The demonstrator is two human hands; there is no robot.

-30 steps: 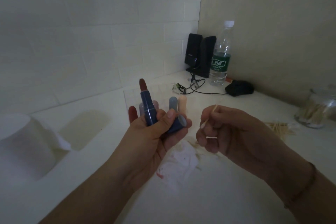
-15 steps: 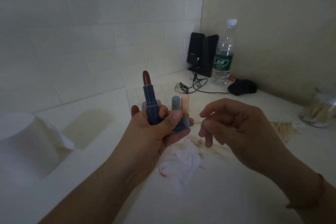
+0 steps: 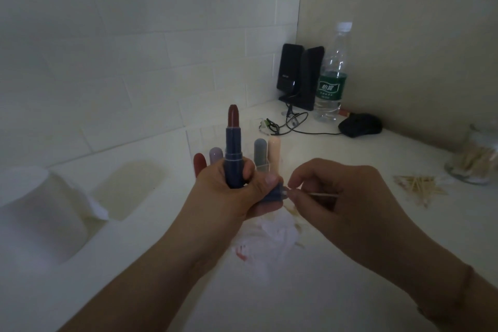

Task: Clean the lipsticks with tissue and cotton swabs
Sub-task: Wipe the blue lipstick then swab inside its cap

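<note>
Standing upright in left hand [image 3: 231, 191]: lipstick [image 3: 233, 148], bullet up.

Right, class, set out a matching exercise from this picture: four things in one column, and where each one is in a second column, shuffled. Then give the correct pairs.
Things
1. blue lipstick
2. cotton swab
3. water bottle
4. stained tissue

Places
A. lying on the counter below the hands
B. standing in the corner beside the black speakers
C. upright in the left hand
D. pinched in the right hand, its tip at the lipstick cap

Pairs: 1-C, 2-D, 3-B, 4-A
</note>
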